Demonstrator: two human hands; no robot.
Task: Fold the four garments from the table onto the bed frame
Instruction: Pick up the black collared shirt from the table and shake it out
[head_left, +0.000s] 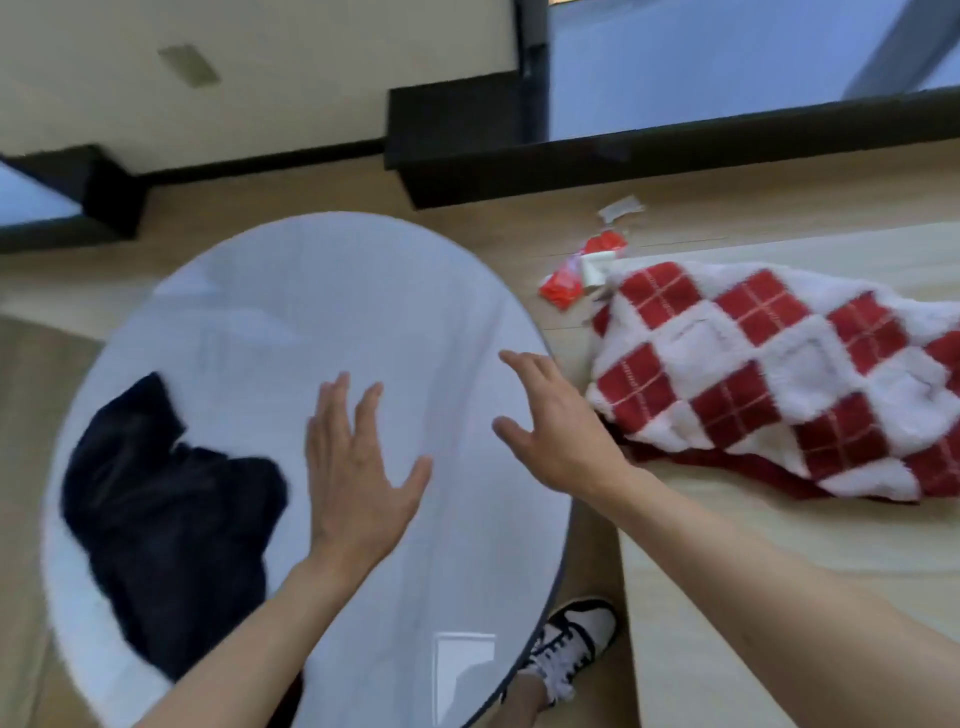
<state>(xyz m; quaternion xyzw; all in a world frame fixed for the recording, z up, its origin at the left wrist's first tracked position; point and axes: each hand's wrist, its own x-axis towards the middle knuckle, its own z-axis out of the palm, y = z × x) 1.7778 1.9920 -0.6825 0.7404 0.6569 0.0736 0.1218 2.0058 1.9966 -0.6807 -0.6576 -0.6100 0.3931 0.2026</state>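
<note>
A crumpled dark navy garment (171, 530) lies on the left part of the round white table (311, 291). A fluffy red-and-white diamond-patterned garment (779, 374) lies on the light wooden bed frame (779, 597) at the right, with a dark red layer showing under its near edge. My left hand (358, 478) hovers over the table's middle, fingers spread and empty, just right of the navy garment. Over the table's right edge my right hand (556, 421) is open with fingers spread, holding nothing, close to the patterned garment's left end.
Red and white scraps of packaging (576, 270) lie on the wooden floor between table and bed frame. A black-and-white sneaker (571, 644) stands in the narrow gap below. Black window frames and a black box-shaped base (457, 145) run along the far wall.
</note>
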